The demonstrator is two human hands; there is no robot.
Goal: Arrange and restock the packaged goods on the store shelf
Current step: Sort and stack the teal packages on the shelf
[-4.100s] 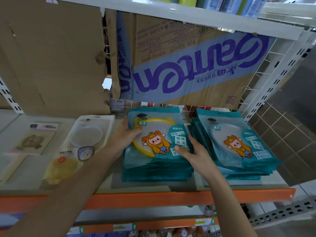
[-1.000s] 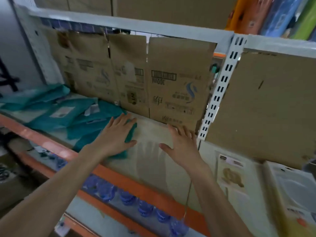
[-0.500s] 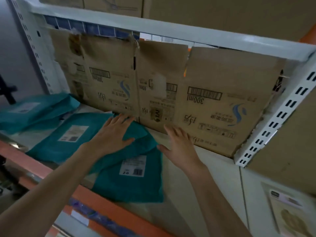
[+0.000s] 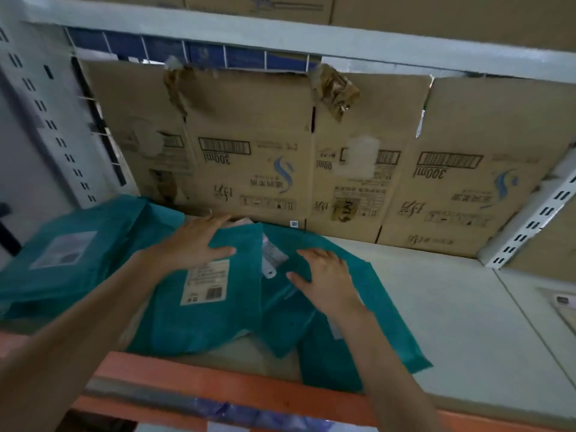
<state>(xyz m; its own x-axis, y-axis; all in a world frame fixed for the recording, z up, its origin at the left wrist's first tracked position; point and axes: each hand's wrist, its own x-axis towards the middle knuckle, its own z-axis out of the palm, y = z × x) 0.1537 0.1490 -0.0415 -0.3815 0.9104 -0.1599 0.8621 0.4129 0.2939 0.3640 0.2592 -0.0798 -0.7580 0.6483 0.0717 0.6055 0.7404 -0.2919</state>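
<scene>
Flattened cardboard (image 4: 249, 120) lining the back of a pale shelf (image 4: 452, 322). Strewn over the shelf's left half, teal packets (image 4: 280, 322), overlapping and askew. Left hand (image 4: 193, 241) pressed flat, fingers spread, on the middle packet (image 4: 205, 319). Right hand (image 4: 324, 275), fingers lightly bent and grasping nothing, now resting on the rightmost packet (image 4: 383, 332), off the bare shelf touched half a second ago. Probably poised to square the pile.
</scene>
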